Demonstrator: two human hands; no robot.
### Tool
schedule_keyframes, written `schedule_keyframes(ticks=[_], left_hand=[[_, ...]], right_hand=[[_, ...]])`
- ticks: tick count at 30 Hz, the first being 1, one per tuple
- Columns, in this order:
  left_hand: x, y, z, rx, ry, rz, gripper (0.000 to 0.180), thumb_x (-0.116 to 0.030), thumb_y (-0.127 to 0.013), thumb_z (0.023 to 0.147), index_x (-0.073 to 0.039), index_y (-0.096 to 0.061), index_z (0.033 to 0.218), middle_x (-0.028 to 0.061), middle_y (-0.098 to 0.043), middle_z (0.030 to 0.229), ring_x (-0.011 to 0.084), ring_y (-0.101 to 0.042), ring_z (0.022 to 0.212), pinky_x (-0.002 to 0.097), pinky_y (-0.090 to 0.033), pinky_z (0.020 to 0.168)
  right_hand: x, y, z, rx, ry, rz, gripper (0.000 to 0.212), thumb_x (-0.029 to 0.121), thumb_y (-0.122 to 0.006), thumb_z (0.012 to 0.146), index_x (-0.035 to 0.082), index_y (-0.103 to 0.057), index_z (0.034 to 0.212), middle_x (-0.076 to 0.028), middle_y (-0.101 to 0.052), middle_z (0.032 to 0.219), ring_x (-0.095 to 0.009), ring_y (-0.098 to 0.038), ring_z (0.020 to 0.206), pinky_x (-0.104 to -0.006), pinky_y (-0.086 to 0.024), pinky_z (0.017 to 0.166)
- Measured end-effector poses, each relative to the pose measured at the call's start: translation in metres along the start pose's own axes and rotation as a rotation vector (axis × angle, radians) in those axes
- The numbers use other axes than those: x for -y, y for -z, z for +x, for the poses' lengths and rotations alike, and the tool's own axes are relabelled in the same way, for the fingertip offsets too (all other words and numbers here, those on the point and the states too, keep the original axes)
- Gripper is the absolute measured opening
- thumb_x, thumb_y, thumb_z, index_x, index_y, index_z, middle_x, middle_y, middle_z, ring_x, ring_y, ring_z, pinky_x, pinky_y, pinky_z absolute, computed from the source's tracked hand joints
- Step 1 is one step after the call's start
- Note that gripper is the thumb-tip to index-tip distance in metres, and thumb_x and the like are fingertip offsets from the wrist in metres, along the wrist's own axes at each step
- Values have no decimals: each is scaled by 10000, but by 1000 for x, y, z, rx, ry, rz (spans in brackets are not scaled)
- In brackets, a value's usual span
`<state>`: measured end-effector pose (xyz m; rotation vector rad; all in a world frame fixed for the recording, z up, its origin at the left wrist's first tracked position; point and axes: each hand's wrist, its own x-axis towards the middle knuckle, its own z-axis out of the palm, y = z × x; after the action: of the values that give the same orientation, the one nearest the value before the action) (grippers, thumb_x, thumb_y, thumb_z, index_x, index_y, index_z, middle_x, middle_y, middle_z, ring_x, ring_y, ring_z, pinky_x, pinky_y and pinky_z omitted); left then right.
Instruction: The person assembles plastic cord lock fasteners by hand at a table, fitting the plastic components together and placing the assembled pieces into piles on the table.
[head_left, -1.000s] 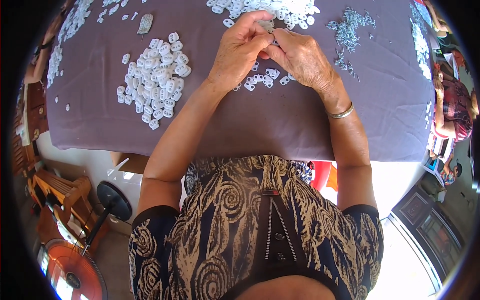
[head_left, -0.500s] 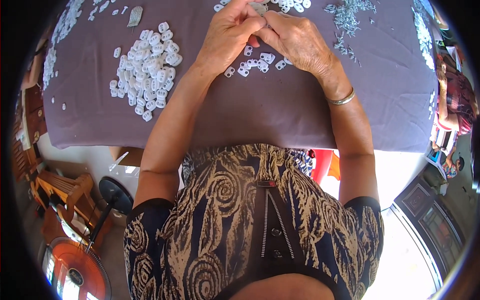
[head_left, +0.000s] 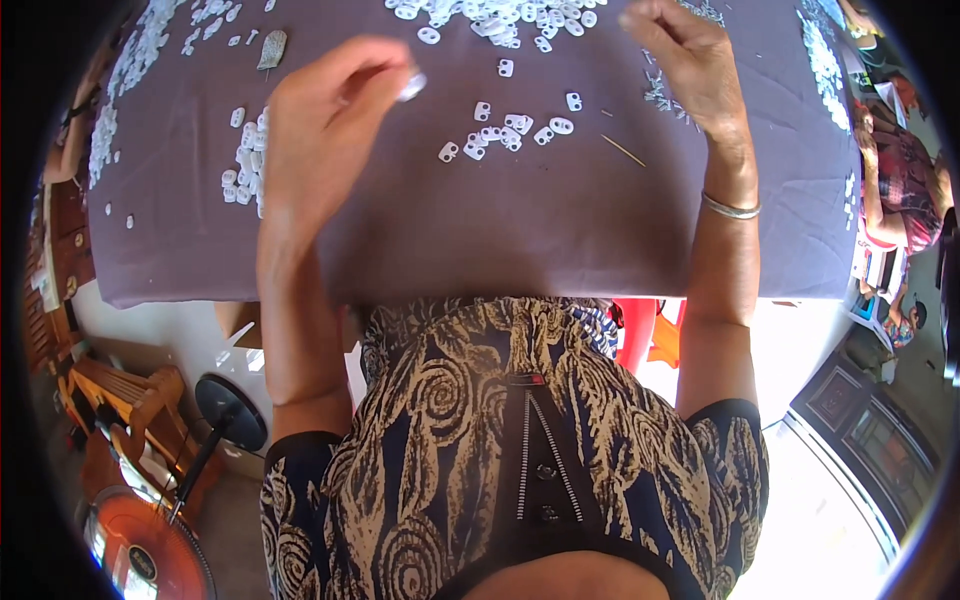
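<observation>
My left hand [head_left: 335, 130], blurred by motion, is closed with a small white plastic piece [head_left: 411, 86] at its fingertips. It is over the table, partly covering a heap of white oval pieces [head_left: 246, 165]. My right hand [head_left: 695, 65] is raised at the far right with thumb and fingers pinched, beside a scatter of small grey metal screws or pins [head_left: 660, 95]. Whether anything is in that pinch, I cannot make out. Between the hands lies a loose group of white two-holed plastic pieces [head_left: 490, 135]. A larger pile of similar pieces [head_left: 500, 18] is at the far edge of view.
A grey-purple cloth [head_left: 540, 240] covers the table. A thin yellowish stick [head_left: 624, 151] lies on its right half. More white parts [head_left: 140, 60] run along the left edge, near a flat greyish piece [head_left: 271, 50]. An orange fan [head_left: 150, 550] stands at lower left; another person [head_left: 900, 180] is at right.
My hands have moved apart: the left went left and nearer with a white piece, the right went right and farther toward the metal parts. The middle group and the stick now show.
</observation>
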<state>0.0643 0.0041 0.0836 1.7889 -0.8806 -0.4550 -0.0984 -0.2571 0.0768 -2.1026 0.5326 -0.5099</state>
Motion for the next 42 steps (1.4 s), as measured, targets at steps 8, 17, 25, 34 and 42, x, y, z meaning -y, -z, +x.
schedule_keyframes(ticks=[8,17,25,34,42], left_hand=[[39,48,-46,-486,-29,530,242,-70,-686,816,-53,-650,1055,55,-619,877,98,-583,767,254,-473,640],[25,-42,-3,-82,-252,80,182,-43,-669,818,-47,-636,996,87,-623,826,153,-600,714,255,-482,621],[37,-93,32,98,-222,-133,241,-42,-642,819,-21,-588,1053,124,-637,859,231,-634,749,312,-518,683],[41,-96,27,-57,-489,-19,435,-64,-798,690,-75,-614,1085,33,-605,945,135,-592,786,235,-480,606],[41,-101,24,-178,-550,44,236,-50,-740,730,-62,-655,949,51,-608,816,196,-617,633,290,-499,550]], right_hand=[[-22,-10,-42,229,133,-217,57,30,-648,837,31,-659,893,36,-549,737,-41,-478,653,-209,-405,598],[-14,-47,-38,182,217,-456,134,75,-693,775,10,-583,815,-64,-573,741,-179,-549,613,-299,-452,579],[-4,-55,-31,155,150,-254,88,64,-655,783,19,-583,806,-70,-576,661,-178,-567,584,-303,-460,565],[-4,-65,-16,179,-123,311,57,71,-628,856,19,-617,835,38,-554,728,-45,-463,647,-208,-394,591],[-5,-71,-19,143,-213,602,81,96,-596,879,27,-632,858,16,-550,717,-63,-471,642,-199,-390,595]])
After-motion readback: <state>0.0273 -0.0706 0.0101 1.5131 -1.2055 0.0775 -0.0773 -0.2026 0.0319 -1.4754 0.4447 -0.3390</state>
